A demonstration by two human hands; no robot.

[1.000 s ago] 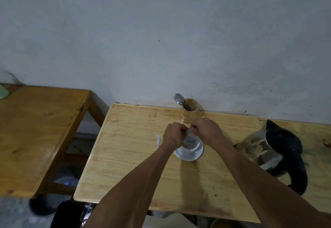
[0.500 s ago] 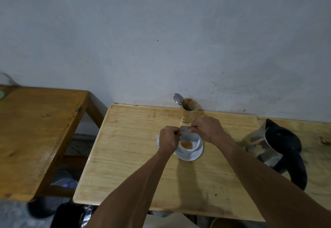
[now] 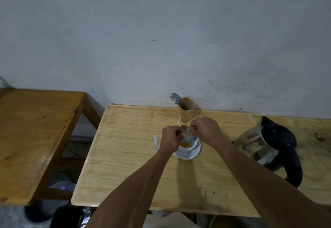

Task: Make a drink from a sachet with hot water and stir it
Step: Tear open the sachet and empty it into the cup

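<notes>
A small grey sachet (image 3: 186, 132) hangs mouth-down over a white cup (image 3: 190, 146) that stands on a white saucer (image 3: 194, 153). Orange powder (image 3: 184, 144) lies in the cup. My left hand (image 3: 170, 138) pinches the sachet's left side and my right hand (image 3: 206, 129) pinches its upper right corner, both just above the cup. A steel kettle (image 3: 258, 145) with a black handle and lid stands to the right of the cup. A spoon (image 3: 176, 99) leans in a wooden holder (image 3: 186, 112) behind the cup by the wall.
A torn white strip (image 3: 156, 141) lies on the light wooden table (image 3: 125, 156) left of the saucer. A darker wooden table (image 3: 32, 134) stands to the left across a gap. Dark objects sit on the floor below the near edge.
The sachet has been tipped over the cup and orange powder now shows inside it. Both hands have stayed above the cup, shifting slightly apart.
</notes>
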